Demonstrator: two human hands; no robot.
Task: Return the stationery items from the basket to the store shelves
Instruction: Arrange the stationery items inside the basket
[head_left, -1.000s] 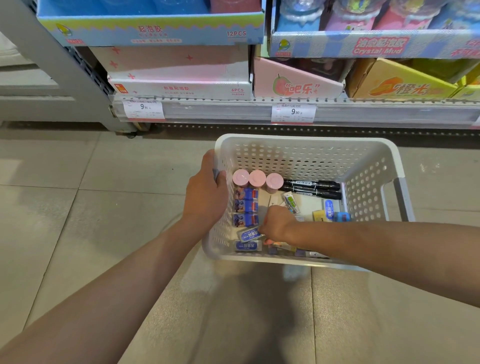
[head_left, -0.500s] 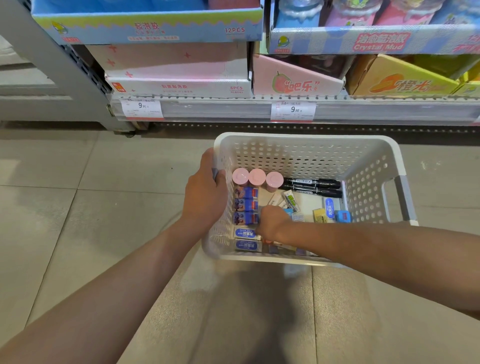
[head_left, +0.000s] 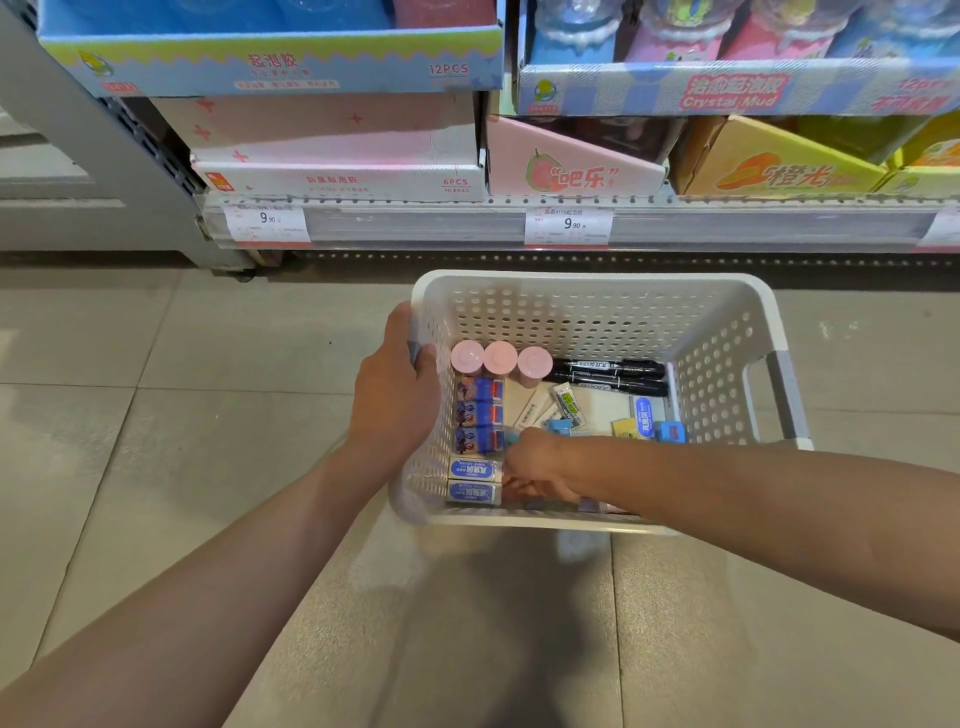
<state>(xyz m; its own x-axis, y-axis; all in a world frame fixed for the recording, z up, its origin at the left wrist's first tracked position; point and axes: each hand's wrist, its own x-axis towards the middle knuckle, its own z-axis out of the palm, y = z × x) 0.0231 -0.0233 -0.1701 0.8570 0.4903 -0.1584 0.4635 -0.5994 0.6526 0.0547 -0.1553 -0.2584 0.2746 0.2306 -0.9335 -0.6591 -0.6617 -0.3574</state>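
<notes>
Left hand (head_left: 397, 395) on basket rim (head_left: 592, 280), right hand (head_left: 535, 467) inside.

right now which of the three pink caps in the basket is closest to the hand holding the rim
The leftmost pink cap, at the end of the row against the basket wall where the left hand grips the rim. The other two caps sit further right, toward the black markers.

Left grip (head_left: 397, 395) clenched, right grip (head_left: 537, 467) curled

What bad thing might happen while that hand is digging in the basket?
The left hand alone holds the white basket by one handle above the floor, so it might tip and spill. The right hand, rummaging among the small erasers, could knock over the pink-capped tubes.
</notes>
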